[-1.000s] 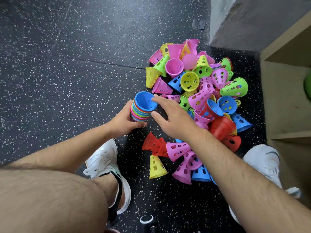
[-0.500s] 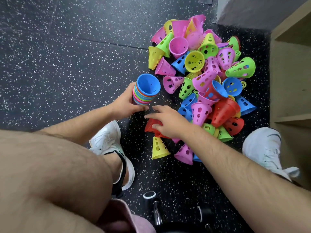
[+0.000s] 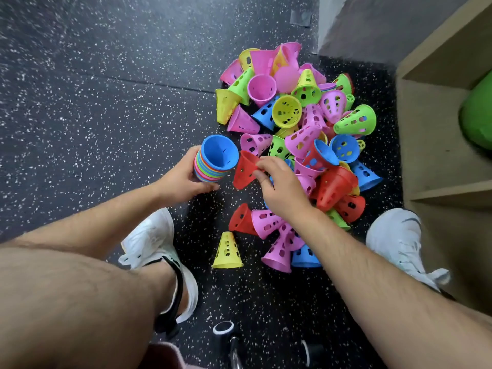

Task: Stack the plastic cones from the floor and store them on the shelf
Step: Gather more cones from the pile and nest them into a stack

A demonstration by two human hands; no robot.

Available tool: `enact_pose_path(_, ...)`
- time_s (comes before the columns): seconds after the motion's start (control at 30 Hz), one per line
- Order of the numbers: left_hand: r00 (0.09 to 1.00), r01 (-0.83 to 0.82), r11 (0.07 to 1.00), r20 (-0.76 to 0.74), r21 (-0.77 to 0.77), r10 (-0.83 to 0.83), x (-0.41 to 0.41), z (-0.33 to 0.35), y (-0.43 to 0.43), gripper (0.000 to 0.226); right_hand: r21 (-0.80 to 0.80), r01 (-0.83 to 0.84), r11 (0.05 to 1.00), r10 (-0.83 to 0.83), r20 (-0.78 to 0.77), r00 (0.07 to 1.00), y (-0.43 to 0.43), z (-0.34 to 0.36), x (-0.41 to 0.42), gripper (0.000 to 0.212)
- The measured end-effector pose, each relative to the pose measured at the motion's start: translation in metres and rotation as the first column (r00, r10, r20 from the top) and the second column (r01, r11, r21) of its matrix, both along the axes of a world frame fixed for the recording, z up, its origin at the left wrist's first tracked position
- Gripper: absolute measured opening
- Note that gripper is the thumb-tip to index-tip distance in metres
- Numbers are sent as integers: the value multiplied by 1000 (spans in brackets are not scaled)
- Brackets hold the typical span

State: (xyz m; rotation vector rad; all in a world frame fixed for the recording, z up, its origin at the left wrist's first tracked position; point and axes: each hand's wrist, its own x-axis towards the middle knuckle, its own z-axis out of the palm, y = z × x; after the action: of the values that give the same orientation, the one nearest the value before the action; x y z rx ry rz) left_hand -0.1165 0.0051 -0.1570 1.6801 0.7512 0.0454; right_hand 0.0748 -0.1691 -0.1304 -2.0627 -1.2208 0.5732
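Observation:
A heap of perforated plastic cones (image 3: 298,134) in pink, green, yellow, blue and red lies on the dark speckled floor. My left hand (image 3: 181,177) grips a nested stack of cones (image 3: 213,163), a blue one on top with its wide mouth facing up. My right hand (image 3: 279,185) pinches a red cone (image 3: 243,170) by its narrow end, lifted just right of the stack. Another red cone (image 3: 241,218), a pink cone (image 3: 266,222) and a yellow cone (image 3: 227,251) lie loose near my feet.
A wooden shelf unit (image 3: 439,134) stands at the right, with a green object (image 3: 476,115) in its compartment. My white shoes (image 3: 157,243) (image 3: 396,235) flank the heap. A grey wall corner (image 3: 354,25) rises behind the pile. Dark metal gear (image 3: 234,342) sits at the bottom edge.
My right hand dropped to the floor by the red cones, then lifted one red cone up beside the stack. My left hand kept its hold on the stack.

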Motion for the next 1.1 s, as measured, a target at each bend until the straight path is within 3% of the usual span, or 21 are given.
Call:
enact_pose_path(0.2,1000,-9,1000,5,-3,9,4,4,-2,80,226,256,940,-258,-19,966,17,20,4,20)
enact_pose_path(0.4,1000,-15,1000,4,-22,15,5,5,-2,81,429,153,890,-193,51,980,28,29,-1,16)
enact_pose_path(0.63,1000,-13,1000,9,-22,13,5,6,-3,81,300,-100,949,42,192,980,27,26,-15,23)
enact_pose_path(0.8,1000,8,1000,22,15,-9,3,6,-5,81,154,-205,967,193,94,977,23,30,-23,36)
enact_pose_path(0.9,1000,15,1000,20,23,-16,2,5,-4,82,142,-207,968,200,62,978,14,34,-22,41)
enact_pose_path(1.1,998,65,996,-3,64,-65,1,2,-3,82,149,-174,973,162,91,983,-14,30,-24,28)
